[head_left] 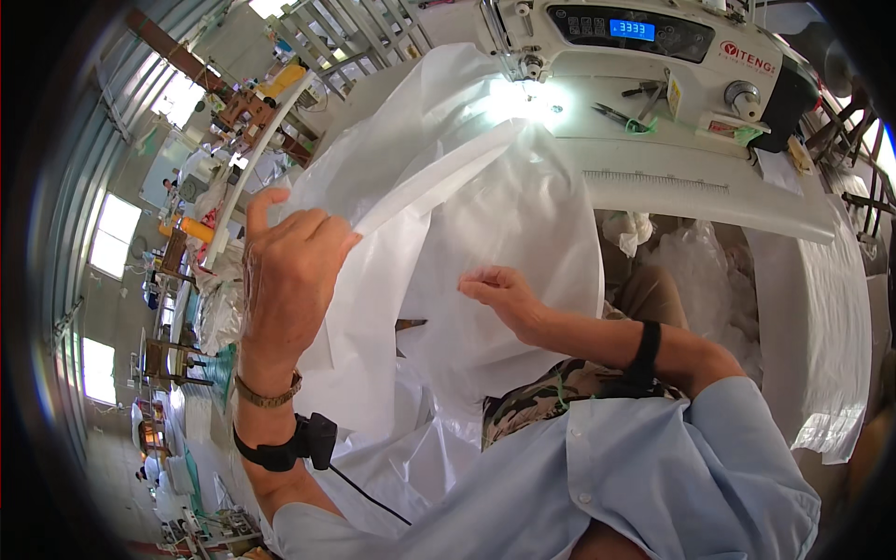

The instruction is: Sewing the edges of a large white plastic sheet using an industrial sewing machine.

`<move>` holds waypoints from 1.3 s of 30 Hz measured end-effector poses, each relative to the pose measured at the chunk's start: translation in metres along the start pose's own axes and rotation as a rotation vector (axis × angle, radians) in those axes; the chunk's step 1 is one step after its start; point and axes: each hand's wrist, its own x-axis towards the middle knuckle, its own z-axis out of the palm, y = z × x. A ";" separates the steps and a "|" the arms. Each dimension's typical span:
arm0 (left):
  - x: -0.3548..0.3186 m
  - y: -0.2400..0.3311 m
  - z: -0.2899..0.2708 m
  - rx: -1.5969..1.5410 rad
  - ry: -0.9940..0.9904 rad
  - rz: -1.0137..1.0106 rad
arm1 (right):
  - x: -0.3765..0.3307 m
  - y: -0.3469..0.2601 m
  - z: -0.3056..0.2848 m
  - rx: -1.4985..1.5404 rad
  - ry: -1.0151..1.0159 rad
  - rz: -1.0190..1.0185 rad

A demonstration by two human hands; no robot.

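I'm seeing L hand [299, 257] part-curled, evidently pinching folded white strip [439, 182] by its near end; R hand [509, 294] is hanging loosely curled over white sheet [541, 224], can't tell if gripping. I'm wary: uneven L pull could pucker strip. It's lying betw. L hand & sewing machine [597, 70], long axis pointing diag. up-right, twd lamp glare [527, 101].

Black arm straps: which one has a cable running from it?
The black strap on the left forearm, beside the wristband: it carries a black box trailing a cable. The right forearm's strap shows neither box nor cable.
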 end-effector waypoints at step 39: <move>-0.060 0.139 0.169 -1.572 -0.260 -0.692 | -0.075 -0.033 -0.039 -1.427 -0.453 -0.850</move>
